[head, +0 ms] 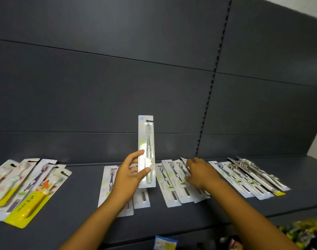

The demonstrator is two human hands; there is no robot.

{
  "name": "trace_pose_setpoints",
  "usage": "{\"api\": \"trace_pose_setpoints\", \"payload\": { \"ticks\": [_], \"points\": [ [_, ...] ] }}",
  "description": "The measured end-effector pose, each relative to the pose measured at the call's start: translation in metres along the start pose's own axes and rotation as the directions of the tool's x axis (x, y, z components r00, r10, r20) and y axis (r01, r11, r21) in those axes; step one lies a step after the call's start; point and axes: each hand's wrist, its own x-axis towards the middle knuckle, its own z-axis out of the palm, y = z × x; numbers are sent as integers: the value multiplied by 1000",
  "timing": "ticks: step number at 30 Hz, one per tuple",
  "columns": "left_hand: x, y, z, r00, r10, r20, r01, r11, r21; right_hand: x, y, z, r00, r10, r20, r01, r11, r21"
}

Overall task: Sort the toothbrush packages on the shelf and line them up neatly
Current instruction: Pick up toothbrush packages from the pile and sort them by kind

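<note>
The left hand point(130, 170) holds a long white blister-card toothbrush package with a pale green brush point(147, 150) upright above the dark grey metal shelf point(81, 204). Its thumb lies across the front near the lower end, and the fingers point(136, 156) curl round the card's left edge, so the package is pinched near its bottom.

Just right of the raised package, the right hand point(201, 173) rests on a fanned group of white cards with dark brushes point(174, 184). Its fingers are bent and press down on the cards. Whether they pinch one card I cannot tell.

Left of and partly behind the raised package lie white cards with purple brushes point(109, 183). Far to its left sits a slanted cluster of yellow-and-white children's toothbrush cards point(27, 192). Well to its right lies an overlapping stack of white cards with grey and silver brushes point(248, 179).

The step in hand looks like placing the raised package with its match. No other pale green brush is plainly visible, so it likely starts its own spot, perhaps between the purple and dark groups. To do this well, lower it flat with the hanger hole toward the back panel point(154, 69). Its bottom edge should be level with its neighbours and its long sides parallel to theirs. Keeping the right hand on the dark-brush cards would stop that fan from sliding, and the fan itself needs squaring.
</note>
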Motion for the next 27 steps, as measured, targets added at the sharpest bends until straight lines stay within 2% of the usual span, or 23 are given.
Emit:
{"api": "trace_pose_setpoints", "payload": {
  "ticks": [10,14,20,23,27],
  "points": [
    [8,-31,123,991,-130,-28,133,979,155,-8,100,-5,997,-77,-18,78,991,109],
    [19,-42,158,986,-164,-29,166,944,286,-12,119,1,992,-116,-42,121,977,177],
    [32,-59,179,965,-260,37,190,791,582,-13,139,9,988,-146,-45,153,944,291],
    [33,-67,181,960,-276,51,135,612,780,-13,143,15,986,-160,-50,167,921,352],
    [32,-73,184,965,-255,53,94,533,841,-12,148,18,986,-160,-52,168,909,382]
  ]
}}
